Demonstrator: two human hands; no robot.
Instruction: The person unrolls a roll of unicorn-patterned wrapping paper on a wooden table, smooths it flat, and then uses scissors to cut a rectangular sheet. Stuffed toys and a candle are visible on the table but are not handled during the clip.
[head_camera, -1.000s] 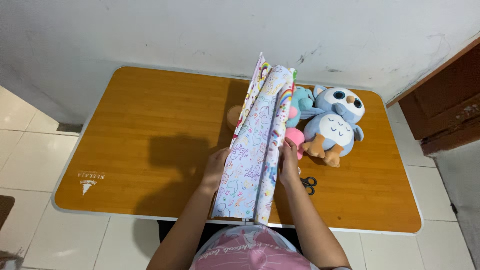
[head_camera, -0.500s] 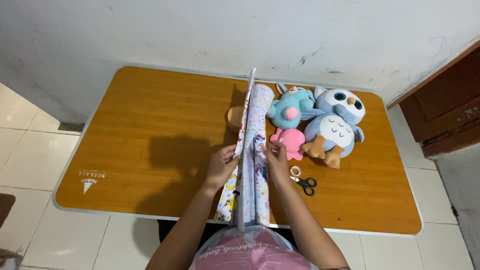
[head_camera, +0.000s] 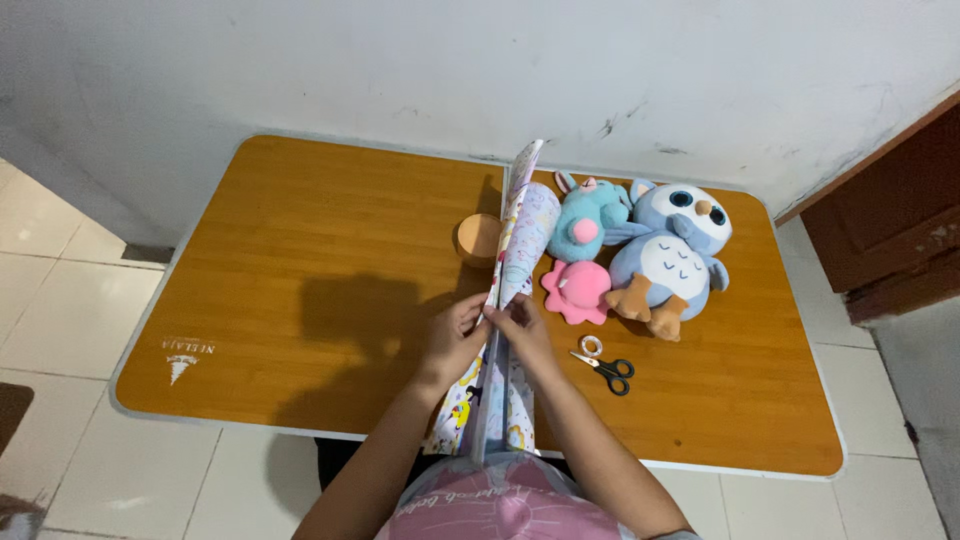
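Left hand (head_camera: 452, 340): fingers pinched on the near part of the wrapping paper, thumb side toward the fold.
Right hand (head_camera: 523, 335): fingers closed on the same stretch of paper, pressed against the left hand through the sheet.
Wrapping paper (head_camera: 518, 235): pale patterned sheet, folded double and held on edge, running from the lap across the near rim to mid-table; far end rising in a point toward the wall.
Weight: judged very light, no strain visible in either wrist.
Stiffness: thin and floppy, likely to sag or curl away from the pinch; upright only because doubled.
Fragility: prone to creasing and tearing at the fold under a hard tug.
Surface: looks smooth and slightly glossy, so probably slippery between fingertips.
Best hold: along the folded edge, both layers together, hands spread apart rather than bunched.
Cork-coloured round lid (head_camera: 478, 238): just left of the paper, partly hidden behind it.
Soft toys: teal bunny (head_camera: 583, 215), pink octopus (head_camera: 576, 291) and blue owl (head_camera: 668, 255), clustered right of the paper.
Scissors (head_camera: 605, 369): near the right forearm, tape roll (head_camera: 591, 346) just beside.
Table (head_camera: 300, 250): orange-brown wooden top with a pale rim.
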